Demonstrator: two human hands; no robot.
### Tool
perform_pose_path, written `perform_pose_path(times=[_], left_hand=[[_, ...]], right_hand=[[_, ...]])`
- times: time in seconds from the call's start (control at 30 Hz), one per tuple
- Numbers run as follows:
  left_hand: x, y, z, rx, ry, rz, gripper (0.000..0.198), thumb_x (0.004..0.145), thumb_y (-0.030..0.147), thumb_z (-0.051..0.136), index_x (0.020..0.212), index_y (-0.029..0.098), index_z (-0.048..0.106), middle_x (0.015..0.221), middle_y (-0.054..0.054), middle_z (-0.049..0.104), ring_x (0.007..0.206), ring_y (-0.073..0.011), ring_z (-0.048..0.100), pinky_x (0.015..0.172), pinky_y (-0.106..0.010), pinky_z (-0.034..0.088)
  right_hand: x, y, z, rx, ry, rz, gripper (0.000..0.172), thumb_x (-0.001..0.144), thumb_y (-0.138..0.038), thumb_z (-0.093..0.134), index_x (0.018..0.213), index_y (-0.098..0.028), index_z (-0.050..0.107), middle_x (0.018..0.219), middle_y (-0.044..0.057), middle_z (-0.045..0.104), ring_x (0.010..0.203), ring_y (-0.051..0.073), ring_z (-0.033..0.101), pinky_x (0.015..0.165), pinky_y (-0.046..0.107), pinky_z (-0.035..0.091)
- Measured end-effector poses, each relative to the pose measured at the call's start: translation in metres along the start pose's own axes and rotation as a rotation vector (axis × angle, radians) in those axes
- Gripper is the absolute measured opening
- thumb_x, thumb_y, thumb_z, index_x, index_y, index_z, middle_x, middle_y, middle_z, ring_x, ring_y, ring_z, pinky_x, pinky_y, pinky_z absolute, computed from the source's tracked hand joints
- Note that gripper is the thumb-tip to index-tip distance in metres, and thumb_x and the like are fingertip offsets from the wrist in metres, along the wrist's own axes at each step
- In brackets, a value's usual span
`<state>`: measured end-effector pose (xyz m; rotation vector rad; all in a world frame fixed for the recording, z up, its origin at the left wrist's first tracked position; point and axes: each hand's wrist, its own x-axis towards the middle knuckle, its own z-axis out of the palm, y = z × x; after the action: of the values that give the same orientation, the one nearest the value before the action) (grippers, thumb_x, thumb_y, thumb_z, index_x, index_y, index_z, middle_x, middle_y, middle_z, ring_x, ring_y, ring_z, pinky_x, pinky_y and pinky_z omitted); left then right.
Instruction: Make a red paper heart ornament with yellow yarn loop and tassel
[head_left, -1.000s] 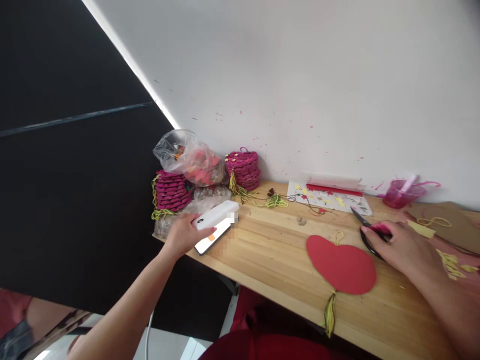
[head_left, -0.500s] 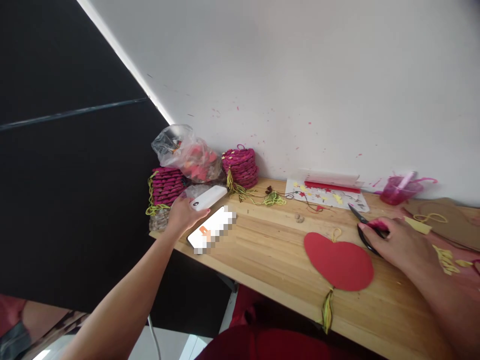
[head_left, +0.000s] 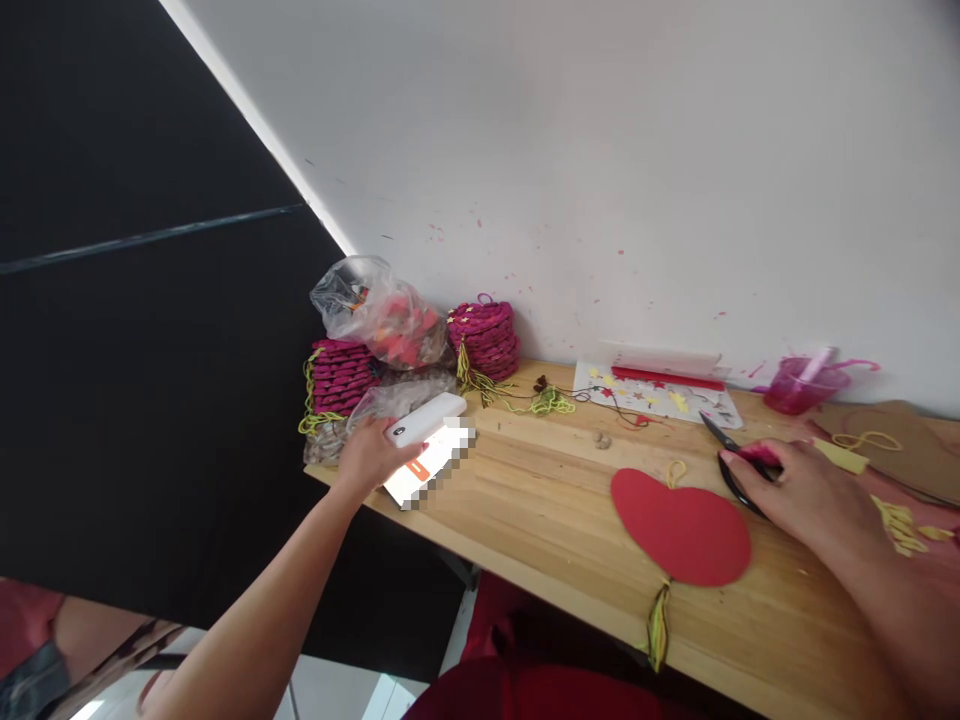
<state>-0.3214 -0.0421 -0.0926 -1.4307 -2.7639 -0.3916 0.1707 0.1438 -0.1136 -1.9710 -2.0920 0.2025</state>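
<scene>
My left hand (head_left: 367, 457) is closed on the near end of a white slab-shaped device (head_left: 429, 420) with a small dark oval mark, perhaps a power bank. The device overlaps the far edge of a phone (head_left: 409, 485), whose screen is lit and partly pixelated. On the right, my right hand (head_left: 799, 490) grips black-handled scissors (head_left: 721, 436), their blades pointing to the far left. Between the hands lies a red heart-shaped cutout (head_left: 686, 530), with a yellow loop at its top and a yarn tassel (head_left: 658, 628) hanging over the table edge.
At the back left are a clear bag (head_left: 397, 320) of scraps and two magenta woven pieces (head_left: 484, 340) (head_left: 341, 377). A white sheet (head_left: 637, 400) with small stars lies by the wall, left of a pink cup (head_left: 802, 385). Brown cardboard (head_left: 900, 440) is at far right.
My left hand has brought the white device nearer the phone, so that it now covers the phone's far edge. My right hand stays on the scissors. The whole view has shifted slightly.
</scene>
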Motion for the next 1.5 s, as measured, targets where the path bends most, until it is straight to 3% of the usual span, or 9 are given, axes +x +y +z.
perform_pose_path(times=[0.27, 0.53, 0.8, 1.03, 1.17, 1.3, 1.37, 1.43, 1.5], left_hand=[[0.023, 0.005, 0.005, 0.035, 0.045, 0.029, 0.075, 0.076, 0.060, 0.074, 0.132, 0.011, 0.065, 0.119, -0.018, 0.069, 0.110, -0.0333, 0.066, 0.095, -0.037, 0.049], [0.020, 0.007, 0.017, 0.055, 0.126, 0.013, 0.074, 0.081, 0.057, 0.070, 0.137, 0.009, 0.061, 0.121, -0.021, 0.068, 0.119, -0.0361, 0.062, 0.104, -0.041, 0.045], [0.013, 0.013, 0.022, 0.029, 0.077, -0.007, 0.075, 0.075, 0.061, 0.075, 0.128, 0.009, 0.065, 0.121, -0.021, 0.067, 0.117, -0.0364, 0.063, 0.102, -0.040, 0.046], [0.013, 0.009, 0.018, -0.032, 0.052, -0.009, 0.074, 0.077, 0.059, 0.075, 0.133, 0.013, 0.062, 0.129, -0.019, 0.065, 0.113, -0.0334, 0.066, 0.097, -0.039, 0.050], [0.003, 0.003, 0.018, -0.064, 0.071, 0.018, 0.064, 0.086, 0.053, 0.069, 0.136, 0.015, 0.059, 0.132, -0.017, 0.062, 0.114, -0.0294, 0.066, 0.101, -0.037, 0.050], [-0.018, -0.003, 0.013, -0.132, 0.135, 0.092, 0.070, 0.078, 0.052, 0.078, 0.135, 0.017, 0.057, 0.137, -0.016, 0.057, 0.115, -0.0287, 0.065, 0.099, -0.038, 0.052], [-0.030, -0.004, 0.008, -0.071, 0.169, 0.146, 0.058, 0.078, 0.053, 0.078, 0.124, 0.020, 0.064, 0.132, -0.015, 0.060, 0.119, -0.0320, 0.062, 0.102, -0.045, 0.050], [-0.041, -0.003, 0.003, 0.066, 0.118, 0.176, 0.044, 0.081, 0.054, 0.075, 0.110, 0.022, 0.069, 0.122, -0.013, 0.067, 0.119, -0.0358, 0.062, 0.103, -0.052, 0.046], [-0.051, -0.001, 0.000, 0.179, 0.044, 0.161, 0.045, 0.082, 0.056, 0.073, 0.110, 0.021, 0.070, 0.115, -0.014, 0.071, 0.115, -0.0383, 0.064, 0.101, -0.053, 0.045]], right_hand=[[-0.002, -0.001, -0.002, -0.010, 0.003, -0.006, 0.045, 0.076, -0.064, 0.038, 0.081, -0.027, 0.061, 0.094, 0.013, 0.065, 0.091, 0.036, 0.065, 0.071, 0.043, 0.046], [-0.001, 0.002, -0.001, -0.014, -0.013, 0.003, 0.047, 0.078, -0.065, 0.039, 0.086, -0.027, 0.063, 0.097, 0.012, 0.065, 0.089, 0.034, 0.064, 0.070, 0.041, 0.045], [0.003, 0.009, 0.007, -0.001, 0.017, -0.031, 0.047, 0.079, -0.065, 0.042, 0.089, -0.026, 0.067, 0.098, 0.012, 0.064, 0.089, 0.033, 0.065, 0.071, 0.041, 0.046], [0.001, 0.007, 0.005, -0.010, 0.011, -0.003, 0.052, 0.079, -0.066, 0.040, 0.093, -0.025, 0.068, 0.102, 0.012, 0.063, 0.089, 0.032, 0.064, 0.073, 0.041, 0.046], [0.002, 0.009, 0.007, -0.003, 0.008, -0.014, 0.050, 0.080, -0.066, 0.041, 0.093, -0.025, 0.067, 0.102, 0.012, 0.063, 0.088, 0.031, 0.064, 0.071, 0.040, 0.046], [0.003, 0.009, 0.008, -0.013, 0.016, -0.019, 0.049, 0.081, -0.065, 0.042, 0.093, -0.025, 0.067, 0.100, 0.012, 0.064, 0.087, 0.031, 0.064, 0.072, 0.040, 0.046], [0.002, 0.009, 0.007, -0.020, 0.020, -0.018, 0.048, 0.081, -0.065, 0.042, 0.093, -0.025, 0.067, 0.100, 0.012, 0.063, 0.086, 0.032, 0.064, 0.073, 0.041, 0.046], [0.001, 0.008, 0.005, -0.027, 0.014, -0.010, 0.048, 0.081, -0.064, 0.042, 0.093, -0.025, 0.067, 0.100, 0.012, 0.063, 0.085, 0.032, 0.064, 0.072, 0.041, 0.046], [0.000, 0.006, 0.004, -0.032, 0.003, -0.004, 0.048, 0.082, -0.064, 0.042, 0.093, -0.025, 0.067, 0.101, 0.012, 0.063, 0.085, 0.032, 0.064, 0.070, 0.040, 0.046]])
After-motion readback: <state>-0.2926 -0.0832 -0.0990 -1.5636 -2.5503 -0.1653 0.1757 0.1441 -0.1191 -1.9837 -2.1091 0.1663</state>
